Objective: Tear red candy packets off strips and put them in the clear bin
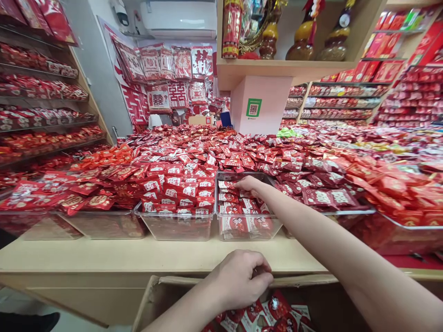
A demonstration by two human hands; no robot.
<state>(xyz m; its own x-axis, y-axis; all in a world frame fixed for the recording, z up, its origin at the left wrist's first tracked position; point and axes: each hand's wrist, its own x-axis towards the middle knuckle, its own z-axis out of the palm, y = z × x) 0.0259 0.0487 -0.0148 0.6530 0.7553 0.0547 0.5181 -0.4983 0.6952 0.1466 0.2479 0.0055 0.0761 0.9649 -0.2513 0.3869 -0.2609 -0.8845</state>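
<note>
My right hand (pixel 248 184) reaches into a clear plastic bin (pixel 221 210). Its fingers are closed together at a small red-and-white sealed packet (pixel 225 185) near the bin's back left; the fingertips are partly hidden. Similar packets (pixel 228 209) lie in rows in this bin, lower than the heaps around it. Below the counter edge, my left hand (pixel 242 274) hangs over an open cardboard box (pixel 148 297). The left fingers and thumb curl loosely inward, and nothing shows between them. Several loose red-and-white packets (pixel 277 306) lie in the box, partly behind my left forearm.
Heaped bins of red packets stand on both sides, including a clear bin (pixel 176 226) to the left. They rest on a pale wooden counter (pixel 114 253). A white pillar (pixel 266 101) carries an overhanging shelf (pixel 263 69) behind. Stocked racks (pixel 41 97) line the left wall.
</note>
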